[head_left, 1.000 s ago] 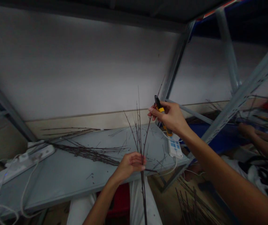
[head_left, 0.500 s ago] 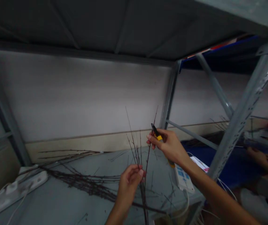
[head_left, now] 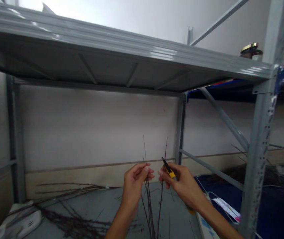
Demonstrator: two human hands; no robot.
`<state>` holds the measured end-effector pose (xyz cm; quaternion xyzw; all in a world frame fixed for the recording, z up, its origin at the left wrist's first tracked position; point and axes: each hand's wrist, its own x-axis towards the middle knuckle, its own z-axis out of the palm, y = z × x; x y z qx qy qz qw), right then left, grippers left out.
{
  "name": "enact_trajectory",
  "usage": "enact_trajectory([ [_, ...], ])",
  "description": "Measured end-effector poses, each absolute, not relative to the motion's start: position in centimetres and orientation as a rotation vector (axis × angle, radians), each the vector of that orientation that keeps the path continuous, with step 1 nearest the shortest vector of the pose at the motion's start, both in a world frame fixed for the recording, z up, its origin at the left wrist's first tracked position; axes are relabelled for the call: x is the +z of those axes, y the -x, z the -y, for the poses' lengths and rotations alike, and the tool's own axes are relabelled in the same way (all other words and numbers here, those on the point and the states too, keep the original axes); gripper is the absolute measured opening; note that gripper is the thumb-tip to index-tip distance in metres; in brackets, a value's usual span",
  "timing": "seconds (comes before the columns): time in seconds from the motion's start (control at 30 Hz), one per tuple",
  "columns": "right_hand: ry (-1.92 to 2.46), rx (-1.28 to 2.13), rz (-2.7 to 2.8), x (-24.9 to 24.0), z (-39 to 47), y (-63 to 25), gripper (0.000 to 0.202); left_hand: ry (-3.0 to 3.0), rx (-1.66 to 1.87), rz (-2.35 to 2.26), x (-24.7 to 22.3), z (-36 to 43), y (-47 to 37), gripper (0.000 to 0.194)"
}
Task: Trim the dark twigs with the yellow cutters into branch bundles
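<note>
My left hand is closed, with thumb and fingertips pinching thin dark twigs near their upper ends. The twigs stand upright, and one fine tip rises above my fingers. To its right, my right hand is closed around a cutter with a black tip and a yellow handle, its tip pointing up and left. My right fingertips also touch a single twig, whose reddish end stands above the hand. The lower ends of the twigs run out of view at the bottom.
A pile of dark branches lies on the grey shelf at left, near a white power strip. A shelf board hangs overhead, and a steel post stands right. Beyond it are a blue surface and part of another person's hand.
My view has tilted up, bringing the upper shelf's front edge into sight. My left hand has moved higher along the twigs, nearly level with my right hand, which still holds the cutter.
</note>
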<state>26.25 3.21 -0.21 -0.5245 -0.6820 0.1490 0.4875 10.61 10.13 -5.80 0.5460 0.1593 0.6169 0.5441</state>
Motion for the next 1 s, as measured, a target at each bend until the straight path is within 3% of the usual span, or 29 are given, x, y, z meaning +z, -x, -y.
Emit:
enact_trajectory([
  [0.27, 1.231, 0.349, 1.670, -0.8, -3.6, -26.8, 0.016, -1.267, 1.243, -0.306, -9.1, -9.5, -10.5, 0.033],
  [0.6, 1.310, 0.279, 1.670, -1.9, -3.9, -27.8, 0.019, -1.169, 1.257, -0.392, -11.7, -9.3, -11.2, 0.036],
  [0.77, 1.477, -0.071, 1.741, -2.8, -3.8, -28.8, 0.024, -1.175, 1.289, -0.372, -11.8, -9.1, -11.8, 0.032],
  [1.0, 1.668, -0.771, 2.015, -4.3, -2.4, -29.9, 0.050, -1.188, 1.270, -0.347, -12.5, -9.0, -12.8, 0.026],
])
